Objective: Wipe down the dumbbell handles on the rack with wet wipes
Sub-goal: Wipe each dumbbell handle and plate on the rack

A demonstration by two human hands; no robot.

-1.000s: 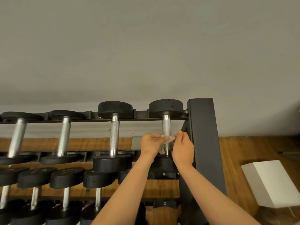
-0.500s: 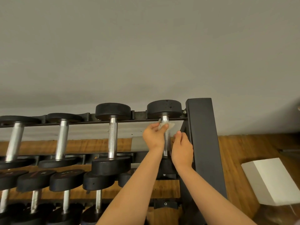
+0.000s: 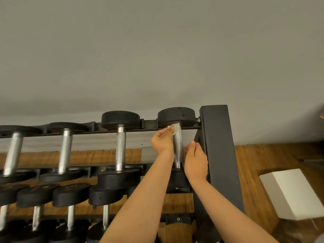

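Left hand (image 3: 162, 141) pinches wipe (image 3: 175, 128) at handle (image 3: 178, 151) top; right hand (image 3: 195, 160) alongside, lower.

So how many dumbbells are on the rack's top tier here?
4: far-left dumbbell, second dumbbell, third dumbbell, and rightmost dumbbell, where the left hand holds the wet wipe. More may sit beyond the left edge.

Black rack (image 3: 219, 155): upper rails carry four dumbbells (image 3: 120, 149) side by side. Lower tier holds further dumbbells. Wooden floor (image 3: 254, 158) carries a white box (image 3: 294, 193).
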